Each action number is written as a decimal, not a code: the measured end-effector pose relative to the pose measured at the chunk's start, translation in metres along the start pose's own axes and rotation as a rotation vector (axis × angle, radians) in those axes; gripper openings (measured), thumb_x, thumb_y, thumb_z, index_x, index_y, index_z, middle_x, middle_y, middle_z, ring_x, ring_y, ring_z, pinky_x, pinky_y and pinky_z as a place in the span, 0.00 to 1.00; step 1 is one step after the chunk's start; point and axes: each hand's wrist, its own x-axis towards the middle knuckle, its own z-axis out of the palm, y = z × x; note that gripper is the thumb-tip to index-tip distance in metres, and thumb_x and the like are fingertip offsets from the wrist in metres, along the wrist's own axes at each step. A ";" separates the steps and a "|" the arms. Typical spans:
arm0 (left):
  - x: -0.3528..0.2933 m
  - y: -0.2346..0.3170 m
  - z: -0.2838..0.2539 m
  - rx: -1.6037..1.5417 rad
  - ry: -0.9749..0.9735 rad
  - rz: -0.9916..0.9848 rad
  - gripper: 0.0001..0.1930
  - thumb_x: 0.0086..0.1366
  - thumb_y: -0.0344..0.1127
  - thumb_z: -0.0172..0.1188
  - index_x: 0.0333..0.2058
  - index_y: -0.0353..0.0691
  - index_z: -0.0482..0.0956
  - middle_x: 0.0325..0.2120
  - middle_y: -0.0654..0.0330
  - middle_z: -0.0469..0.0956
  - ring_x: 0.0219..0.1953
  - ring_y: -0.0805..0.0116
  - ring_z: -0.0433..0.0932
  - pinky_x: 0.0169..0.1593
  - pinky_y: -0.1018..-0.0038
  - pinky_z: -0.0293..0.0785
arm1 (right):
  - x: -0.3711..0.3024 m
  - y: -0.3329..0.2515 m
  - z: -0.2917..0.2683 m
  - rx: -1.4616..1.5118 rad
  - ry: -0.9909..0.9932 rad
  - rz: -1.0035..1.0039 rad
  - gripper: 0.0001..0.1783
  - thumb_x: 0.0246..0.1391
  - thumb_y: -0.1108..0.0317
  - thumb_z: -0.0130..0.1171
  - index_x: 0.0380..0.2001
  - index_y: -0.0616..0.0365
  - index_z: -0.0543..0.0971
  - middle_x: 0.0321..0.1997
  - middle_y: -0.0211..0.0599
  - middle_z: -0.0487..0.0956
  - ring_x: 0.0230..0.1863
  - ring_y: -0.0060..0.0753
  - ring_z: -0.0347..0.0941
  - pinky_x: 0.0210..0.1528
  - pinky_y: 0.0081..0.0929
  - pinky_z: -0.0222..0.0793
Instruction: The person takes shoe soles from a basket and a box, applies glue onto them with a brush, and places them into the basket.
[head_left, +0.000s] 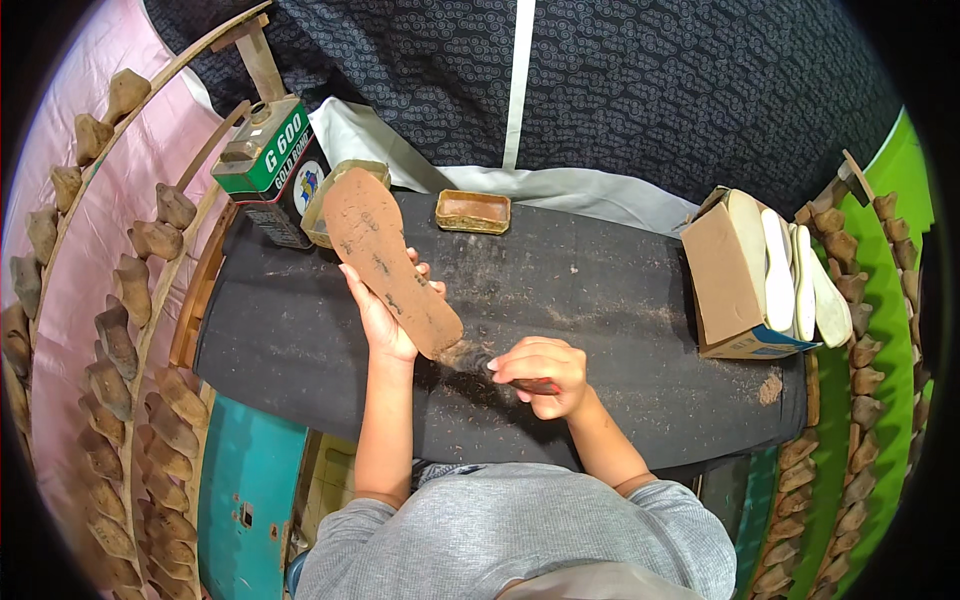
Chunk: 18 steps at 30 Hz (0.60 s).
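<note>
A brown shoe sole (378, 258) is held up at a slant over the dark work table (570, 290). My left hand (382, 325) grips it from underneath, the thumb along its left edge and fingertips showing at its right edge. Dark smudges mark the sole's face. My right hand (548, 375) is closed around a brush with a reddish handle, partly hidden by the fingers. The brush's bristles (466, 355) are at the sole's lower, narrower end and appear to touch it.
A green and black metal can (270, 170) stands at the far left, beside a yellowish container (318, 225) partly behind the sole. A small brown tray (474, 212) sits at the back. At right, a cardboard box (722, 280) holds white insoles (776, 270). Racks of wooden shoe lasts (115, 340) flank both sides.
</note>
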 end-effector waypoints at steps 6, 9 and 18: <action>-0.001 -0.002 0.002 0.031 0.020 -0.018 0.36 0.62 0.70 0.40 0.50 0.42 0.69 0.39 0.60 0.71 0.39 0.63 0.71 0.42 0.61 0.70 | 0.004 0.007 -0.007 -0.132 0.084 0.016 0.20 0.23 0.85 0.54 0.28 0.62 0.80 0.30 0.42 0.81 0.31 0.39 0.80 0.34 0.30 0.74; -0.002 -0.002 0.002 0.019 0.021 -0.029 0.37 0.62 0.71 0.40 0.50 0.41 0.69 0.40 0.60 0.71 0.39 0.63 0.71 0.41 0.61 0.70 | 0.005 0.007 -0.010 -0.154 0.114 -0.053 0.21 0.22 0.84 0.55 0.28 0.62 0.80 0.30 0.42 0.81 0.31 0.39 0.79 0.33 0.29 0.74; -0.005 -0.021 0.004 0.013 0.074 -0.147 0.37 0.62 0.70 0.40 0.51 0.39 0.69 0.40 0.55 0.74 0.38 0.59 0.74 0.41 0.58 0.76 | 0.020 0.006 -0.007 -0.139 0.034 -0.087 0.18 0.25 0.83 0.60 0.29 0.62 0.80 0.32 0.42 0.81 0.30 0.38 0.79 0.32 0.29 0.74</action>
